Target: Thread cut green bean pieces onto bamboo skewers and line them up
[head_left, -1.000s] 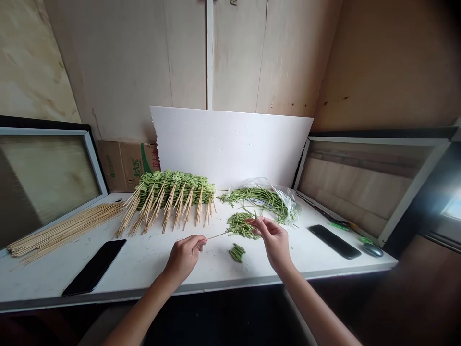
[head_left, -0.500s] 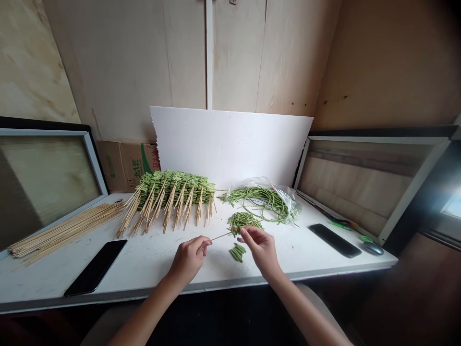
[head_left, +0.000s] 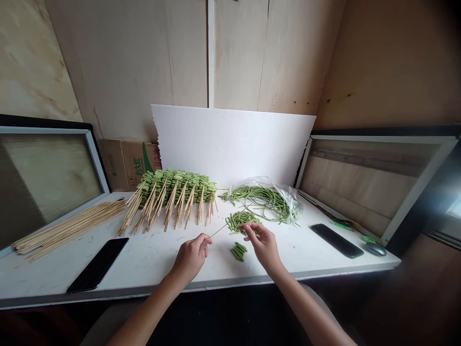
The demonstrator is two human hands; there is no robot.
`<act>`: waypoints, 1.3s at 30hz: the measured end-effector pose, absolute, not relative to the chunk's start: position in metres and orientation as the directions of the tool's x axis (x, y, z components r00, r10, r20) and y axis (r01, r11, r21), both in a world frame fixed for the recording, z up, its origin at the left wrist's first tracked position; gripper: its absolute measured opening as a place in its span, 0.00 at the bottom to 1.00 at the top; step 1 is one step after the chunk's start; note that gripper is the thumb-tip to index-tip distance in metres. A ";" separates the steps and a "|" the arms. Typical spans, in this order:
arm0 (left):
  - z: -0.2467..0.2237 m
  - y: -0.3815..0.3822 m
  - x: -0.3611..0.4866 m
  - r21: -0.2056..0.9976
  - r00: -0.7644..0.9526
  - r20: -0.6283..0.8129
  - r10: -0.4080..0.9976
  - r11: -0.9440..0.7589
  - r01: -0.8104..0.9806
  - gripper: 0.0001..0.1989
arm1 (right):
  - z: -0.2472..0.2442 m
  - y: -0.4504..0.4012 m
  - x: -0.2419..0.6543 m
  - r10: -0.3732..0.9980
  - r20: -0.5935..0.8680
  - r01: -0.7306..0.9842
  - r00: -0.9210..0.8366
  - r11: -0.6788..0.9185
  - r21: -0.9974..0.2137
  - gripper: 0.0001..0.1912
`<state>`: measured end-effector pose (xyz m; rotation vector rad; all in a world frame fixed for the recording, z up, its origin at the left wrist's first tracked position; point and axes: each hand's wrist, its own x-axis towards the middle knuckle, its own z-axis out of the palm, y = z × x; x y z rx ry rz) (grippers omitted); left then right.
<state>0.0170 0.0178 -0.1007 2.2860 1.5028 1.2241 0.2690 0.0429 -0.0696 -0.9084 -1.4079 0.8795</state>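
My left hand (head_left: 192, 254) is closed around the lower end of a thin bamboo skewer (head_left: 218, 230), which slants up to the right and looks bare. To its right, my right hand (head_left: 264, 245) hovers at the near edge of a pile of cut green bean pieces (head_left: 239, 220). Its thumb and fingers are bent together; whatever lies between them is too small to make out. Just below the pile, a small bunch of cut bean pieces (head_left: 238, 251) lies side by side on the white table (head_left: 216, 269).
Skewered green beans (head_left: 180, 185) are stacked at the back left, sticks towards me. Loose bamboo skewers (head_left: 72, 226) lie left, beside a black phone (head_left: 99, 264). Long beans (head_left: 266, 197) spill from a clear bag at the back. Another dark phone (head_left: 336, 240) and a mouse (head_left: 375, 248) sit right.
My right hand has come away from the skewer's tip, so the skewer now shows along more of its length. The left hand keeps its hold. The view has shifted slightly.
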 end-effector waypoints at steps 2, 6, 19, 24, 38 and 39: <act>-0.099 0.019 0.015 0.531 0.128 0.547 0.827 -0.461 0.711 0.15 | -0.068 0.051 0.278 0.910 0.415 0.046 0.004 0.415 -0.909 0.20; -0.098 0.023 0.010 0.559 0.062 0.538 0.841 -0.411 0.720 0.16 | -0.069 0.084 0.305 0.892 0.443 0.324 0.092 0.394 -0.860 0.23; -0.103 0.029 0.002 0.591 0.034 0.469 0.883 -0.342 0.731 0.18 | -0.080 0.166 0.301 0.850 0.523 0.796 -0.059 0.356 -0.489 0.10; -0.103 0.031 0.000 0.626 0.037 0.453 0.891 -0.347 0.698 0.18 | -0.074 0.140 0.300 0.853 0.478 0.773 -0.211 0.445 -0.452 0.10; -0.108 0.034 0.001 0.631 0.037 0.494 0.869 -0.387 0.673 0.16 | -0.094 0.073 0.285 0.937 0.235 0.722 -0.259 0.350 -0.598 0.04; -0.109 0.034 0.001 0.630 0.038 0.493 0.869 -0.387 0.674 0.16 | -0.095 0.074 0.284 0.940 0.229 0.696 -0.253 0.341 -0.632 0.03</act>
